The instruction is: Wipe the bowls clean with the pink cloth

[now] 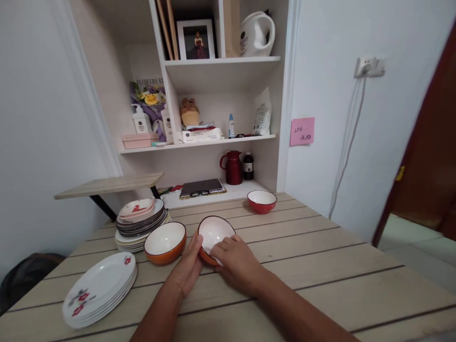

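An orange bowl [215, 230] with a white inside and a dark rim is tilted toward me, low over the table. My left hand [190, 266] holds its left side, thumb at the rim and fingers along the outer wall. My right hand [237, 261] is closed over the near right rim, with curled fingers inside the bowl. A bit of white shows under those fingers; whether it is a cloth or the bowl's inside I cannot tell. Just left of my left hand, a second orange bowl [166, 241] stands upright.
A stack of white oval plates [101, 285] with red flowers lies front left. Behind it stands a stack of mixed dishes [142, 222]. A red bowl [262, 202] sits at the back of the slatted table [320, 266], below a shelf unit [223, 61] holding a red jug [233, 168].
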`<state>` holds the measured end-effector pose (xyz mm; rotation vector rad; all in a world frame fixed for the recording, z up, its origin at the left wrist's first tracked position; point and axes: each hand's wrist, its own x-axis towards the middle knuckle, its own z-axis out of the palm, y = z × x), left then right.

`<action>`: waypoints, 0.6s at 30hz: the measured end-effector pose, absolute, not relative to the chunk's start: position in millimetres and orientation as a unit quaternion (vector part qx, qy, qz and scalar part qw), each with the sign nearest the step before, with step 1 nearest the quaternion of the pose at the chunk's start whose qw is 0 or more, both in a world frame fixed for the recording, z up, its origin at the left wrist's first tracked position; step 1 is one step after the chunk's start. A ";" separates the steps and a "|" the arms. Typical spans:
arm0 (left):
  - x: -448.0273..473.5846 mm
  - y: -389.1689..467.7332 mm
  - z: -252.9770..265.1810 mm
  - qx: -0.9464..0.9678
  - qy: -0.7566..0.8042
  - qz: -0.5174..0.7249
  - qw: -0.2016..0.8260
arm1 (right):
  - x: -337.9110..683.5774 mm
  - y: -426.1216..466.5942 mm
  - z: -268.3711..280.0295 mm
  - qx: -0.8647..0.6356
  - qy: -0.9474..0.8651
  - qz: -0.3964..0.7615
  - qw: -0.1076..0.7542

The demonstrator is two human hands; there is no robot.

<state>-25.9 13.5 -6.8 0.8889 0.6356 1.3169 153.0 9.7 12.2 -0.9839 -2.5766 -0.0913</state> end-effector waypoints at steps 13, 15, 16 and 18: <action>-13.6 3.1 -3.0 0.421 0.276 0.595 0.627 | 140.1 8.1 0.5 -0.410 -0.884 0.002 0.225; -12.4 3.1 -2.6 0.413 0.286 0.609 0.614 | 139.4 8.2 2.0 -0.397 -0.890 0.004 0.223; -12.2 3.1 -2.3 0.412 0.291 0.611 0.611 | 140.4 8.1 3.5 -0.387 -0.895 0.011 0.221; -13.0 3.1 -2.0 0.417 0.297 0.601 0.614 | 145.8 8.0 7.6 -0.361 -0.906 0.029 0.217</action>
